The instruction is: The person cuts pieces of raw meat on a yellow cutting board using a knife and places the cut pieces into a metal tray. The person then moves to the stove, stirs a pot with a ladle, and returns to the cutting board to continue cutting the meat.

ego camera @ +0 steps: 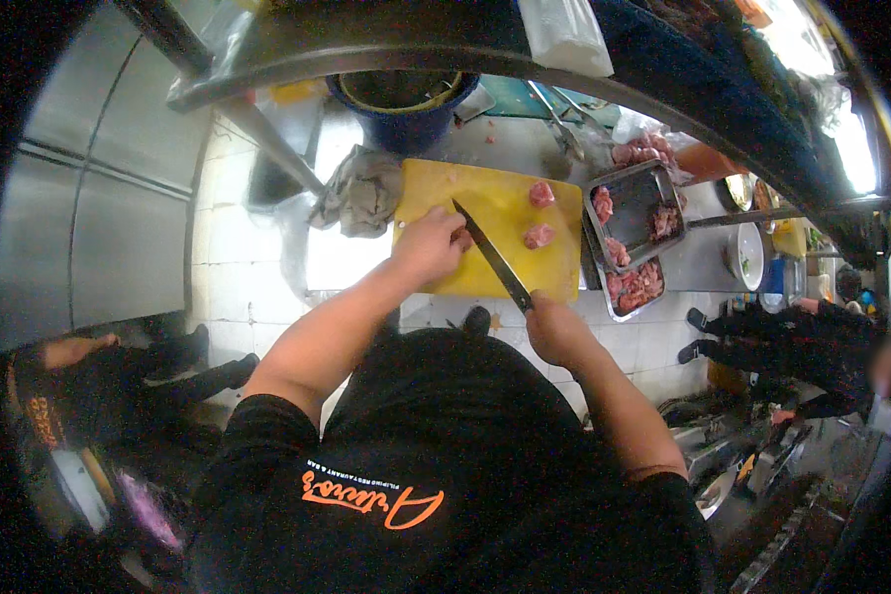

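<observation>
My right hand (557, 327) grips the handle of a long kitchen knife (494, 256). Its dark blade slants up and left over a yellow cutting board (482, 178). On the board's left part rests my left hand (431, 241), fingers curled close to the blade's tip; whether something is under them is hidden. Two raw meat chunks, an upper one (542, 194) and a lower one (540, 236), lie on the board's right part. Beside the board, a dark metal tray (636, 211) holds several meat pieces. It overlaps another tray with cut meat (635, 286).
A crumpled grey cloth (360, 193) lies left of the board, below a dark blue tub (405, 128). Metal utensils (564, 137) and more meat (646, 151) sit behind. A shelf edge (431, 56) crosses overhead. Other people stand at left (111, 371) and right (794, 338).
</observation>
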Demonstrator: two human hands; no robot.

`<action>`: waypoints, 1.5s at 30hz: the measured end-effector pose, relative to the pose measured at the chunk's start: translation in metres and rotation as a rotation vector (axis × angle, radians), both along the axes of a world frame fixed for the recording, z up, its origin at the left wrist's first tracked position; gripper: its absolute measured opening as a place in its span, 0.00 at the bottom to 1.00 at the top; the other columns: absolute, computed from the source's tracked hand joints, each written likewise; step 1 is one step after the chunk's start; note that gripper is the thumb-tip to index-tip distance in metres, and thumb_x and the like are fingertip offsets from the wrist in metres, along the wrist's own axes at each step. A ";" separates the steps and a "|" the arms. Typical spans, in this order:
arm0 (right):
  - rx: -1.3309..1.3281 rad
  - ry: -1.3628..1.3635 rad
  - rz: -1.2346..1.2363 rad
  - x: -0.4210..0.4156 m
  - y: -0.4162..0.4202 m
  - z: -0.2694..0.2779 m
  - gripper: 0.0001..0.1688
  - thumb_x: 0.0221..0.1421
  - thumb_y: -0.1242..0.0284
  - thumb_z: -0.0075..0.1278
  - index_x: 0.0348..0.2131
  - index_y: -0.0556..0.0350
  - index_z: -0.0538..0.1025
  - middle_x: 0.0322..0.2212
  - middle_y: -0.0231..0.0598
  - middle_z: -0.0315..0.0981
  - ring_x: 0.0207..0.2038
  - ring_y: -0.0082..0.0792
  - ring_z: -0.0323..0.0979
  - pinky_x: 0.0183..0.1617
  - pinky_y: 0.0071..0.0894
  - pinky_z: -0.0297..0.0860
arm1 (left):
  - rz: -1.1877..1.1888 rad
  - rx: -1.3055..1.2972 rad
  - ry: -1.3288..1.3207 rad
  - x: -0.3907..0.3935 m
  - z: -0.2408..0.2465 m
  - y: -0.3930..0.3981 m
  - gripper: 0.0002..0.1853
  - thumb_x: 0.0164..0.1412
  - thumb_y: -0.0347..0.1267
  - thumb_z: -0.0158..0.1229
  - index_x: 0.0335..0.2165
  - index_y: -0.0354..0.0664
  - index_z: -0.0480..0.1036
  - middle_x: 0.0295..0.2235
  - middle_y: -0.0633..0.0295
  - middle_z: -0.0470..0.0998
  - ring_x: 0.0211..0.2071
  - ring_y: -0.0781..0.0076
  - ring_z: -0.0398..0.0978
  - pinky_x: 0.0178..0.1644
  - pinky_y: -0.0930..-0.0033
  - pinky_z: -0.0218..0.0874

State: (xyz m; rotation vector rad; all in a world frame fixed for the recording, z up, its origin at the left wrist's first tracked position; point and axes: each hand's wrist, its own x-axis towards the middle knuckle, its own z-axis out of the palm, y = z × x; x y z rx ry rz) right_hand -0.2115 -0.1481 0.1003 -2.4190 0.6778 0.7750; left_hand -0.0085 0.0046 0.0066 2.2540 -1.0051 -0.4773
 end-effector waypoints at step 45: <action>0.017 0.039 0.071 -0.009 -0.004 -0.045 0.13 0.61 0.72 0.42 0.44 0.60 0.70 0.35 0.65 0.77 0.40 0.65 0.77 0.44 0.61 0.71 | -0.028 -0.080 -0.063 -0.014 -0.032 0.006 0.07 0.58 0.31 0.55 0.32 0.39 0.76 0.36 0.51 0.77 0.41 0.48 0.76 0.45 0.49 0.69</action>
